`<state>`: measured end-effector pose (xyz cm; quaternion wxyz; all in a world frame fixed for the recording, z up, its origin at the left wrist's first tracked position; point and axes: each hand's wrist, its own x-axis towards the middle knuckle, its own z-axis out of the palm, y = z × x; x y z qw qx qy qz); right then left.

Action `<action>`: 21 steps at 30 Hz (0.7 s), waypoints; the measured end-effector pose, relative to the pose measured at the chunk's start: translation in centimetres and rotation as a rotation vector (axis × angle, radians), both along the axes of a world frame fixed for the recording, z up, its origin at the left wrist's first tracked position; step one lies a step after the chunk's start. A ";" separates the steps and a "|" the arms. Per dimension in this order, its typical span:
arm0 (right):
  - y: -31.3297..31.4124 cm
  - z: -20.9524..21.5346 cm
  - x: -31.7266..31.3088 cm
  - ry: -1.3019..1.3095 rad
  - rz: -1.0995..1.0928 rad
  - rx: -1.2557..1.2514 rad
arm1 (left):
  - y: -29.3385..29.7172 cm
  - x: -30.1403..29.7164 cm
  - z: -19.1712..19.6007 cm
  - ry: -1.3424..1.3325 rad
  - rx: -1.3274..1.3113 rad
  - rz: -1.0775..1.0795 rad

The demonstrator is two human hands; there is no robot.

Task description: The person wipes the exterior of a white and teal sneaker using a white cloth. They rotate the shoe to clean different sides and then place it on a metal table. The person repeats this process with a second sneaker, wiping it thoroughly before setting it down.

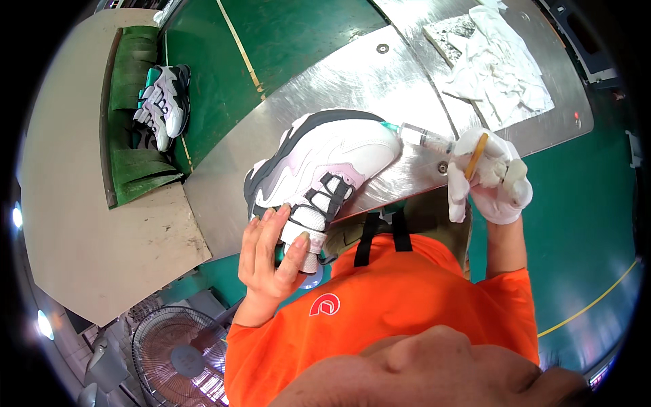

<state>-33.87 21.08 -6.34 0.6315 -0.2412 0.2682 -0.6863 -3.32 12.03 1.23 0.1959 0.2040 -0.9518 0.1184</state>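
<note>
A white sneaker [342,148] with pink and grey panels, black laces and a black-edged sole lies on its side in front of me. My bare left hand [268,261] grips it at the collar and tongue, fingers curled over the strap. My right hand [495,180], in a white glove, is closed around a clear syringe [426,138]. The syringe's green tip [389,126] meets the seam between sole and upper at the toe, or comes very close to it. A thin yellow-brown stick [477,156] also sits between the gloved fingers.
The sneaker rests on a metal worktop [325,85]. White cloths [505,68] lie at its far right. More sneakers [166,105] stand on a green curved rack [129,136] by a beige board [68,169] at left. A fan [186,359] is lower left.
</note>
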 end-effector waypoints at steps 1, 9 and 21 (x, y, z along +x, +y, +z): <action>0.3 -0.3 0.1 -0.012 -0.006 -0.007 | 0.2 -0.1 -0.1 0.006 -0.009 0.002; 1.7 -1.6 1.1 -0.125 -0.073 -0.028 | 1.1 -0.1 -0.2 -0.050 0.005 0.006; 2.6 -0.7 2.2 -0.106 -0.140 -0.039 | 1.2 -0.5 -1.2 0.044 -0.042 -0.007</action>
